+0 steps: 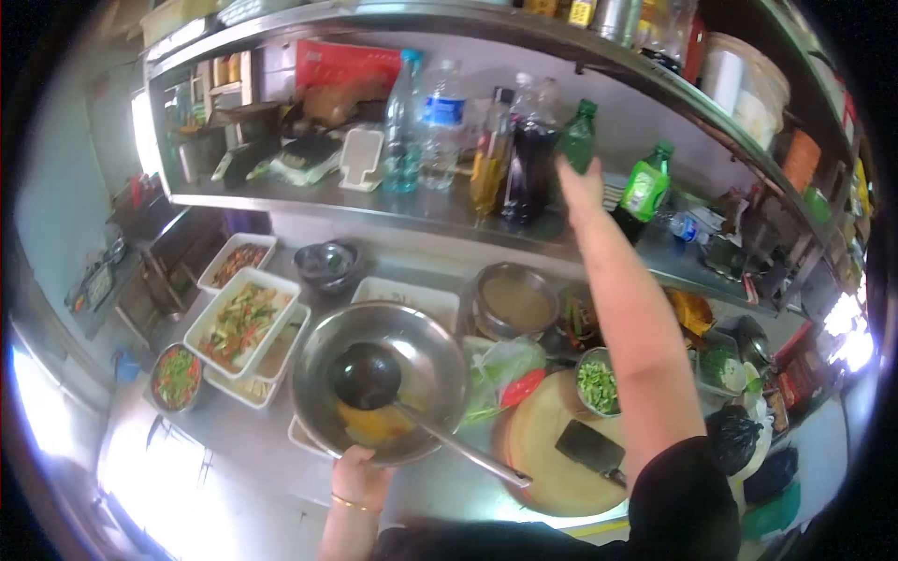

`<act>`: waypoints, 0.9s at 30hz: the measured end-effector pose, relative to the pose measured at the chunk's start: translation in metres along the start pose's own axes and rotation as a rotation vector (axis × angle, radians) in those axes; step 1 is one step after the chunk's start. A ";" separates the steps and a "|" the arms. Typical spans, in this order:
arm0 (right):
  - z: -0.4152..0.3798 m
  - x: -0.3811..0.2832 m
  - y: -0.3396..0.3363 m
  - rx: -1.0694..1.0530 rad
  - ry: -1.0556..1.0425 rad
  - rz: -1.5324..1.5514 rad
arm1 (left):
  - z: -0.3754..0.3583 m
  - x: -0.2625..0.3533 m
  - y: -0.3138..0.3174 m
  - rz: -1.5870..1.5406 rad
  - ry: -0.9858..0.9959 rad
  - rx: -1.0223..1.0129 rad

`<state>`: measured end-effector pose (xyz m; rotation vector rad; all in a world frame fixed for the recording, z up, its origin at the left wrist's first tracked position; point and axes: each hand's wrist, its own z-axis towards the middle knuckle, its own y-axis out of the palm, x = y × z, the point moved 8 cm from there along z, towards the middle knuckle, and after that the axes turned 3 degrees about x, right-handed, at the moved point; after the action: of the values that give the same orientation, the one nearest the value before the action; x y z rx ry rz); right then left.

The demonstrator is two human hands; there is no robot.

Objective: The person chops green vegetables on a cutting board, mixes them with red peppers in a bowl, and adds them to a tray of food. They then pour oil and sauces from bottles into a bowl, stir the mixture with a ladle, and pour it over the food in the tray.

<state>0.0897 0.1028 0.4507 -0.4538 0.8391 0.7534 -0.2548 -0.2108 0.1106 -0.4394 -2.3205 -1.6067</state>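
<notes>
My left hand (360, 475) is closed on the near rim of a large steel mixing bowl (438, 355). Inside the bowl lies a ladle (449, 438), its handle jutting out over the right rim; some yellowish liquid (374, 425) is at the bottom. My right arm stretches up to the shelf, where my right hand (582, 189) is wrapped round a green plastic bottle (578, 140). The hand hides the bottle's lower part. Beside it stand a large bottle of dark liquid (529, 173) and, to the right, another green bottle with a bright label (644, 192).
A cleaver (589, 447) lies on the round chopping board (538, 467), near a bowl of chopped greens (597, 383). White trays of cut food (238, 323) stand at left. Behind is a pot of brownish liquid (516, 301). An upper shelf (449, 21) overhangs the bottles.
</notes>
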 end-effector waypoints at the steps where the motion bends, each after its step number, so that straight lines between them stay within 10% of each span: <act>1: 0.013 0.011 0.006 -0.015 -0.012 -0.045 | 0.002 0.000 -0.001 -0.005 -0.010 -0.040; 8: 0.027 0.034 -0.013 0.123 0.074 -0.110 | -0.012 0.009 -0.021 0.101 0.083 0.151; 12: -0.050 -0.041 -0.069 0.052 -0.349 0.357 | -0.027 0.018 -0.004 0.022 0.121 0.171; 16: -0.198 -0.115 -0.038 -0.586 -1.178 -0.740 | -0.022 0.010 -0.018 0.015 0.129 0.180; 18: -0.249 -0.060 -0.015 -0.934 -1.273 -1.147 | -0.013 0.004 -0.022 0.068 0.141 0.147; 20: -0.289 -0.034 -0.018 -0.853 -1.546 -1.053 | -0.012 -0.005 -0.015 0.062 0.096 0.122; 27: -0.283 -0.024 -0.023 -1.059 -1.448 -1.166 | -0.007 -0.029 -0.002 0.083 -0.059 0.106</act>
<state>-0.0441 -0.1006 0.3017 -0.9719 -1.2305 0.1672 -0.2286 -0.2202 0.1001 -0.5578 -2.3835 -1.4438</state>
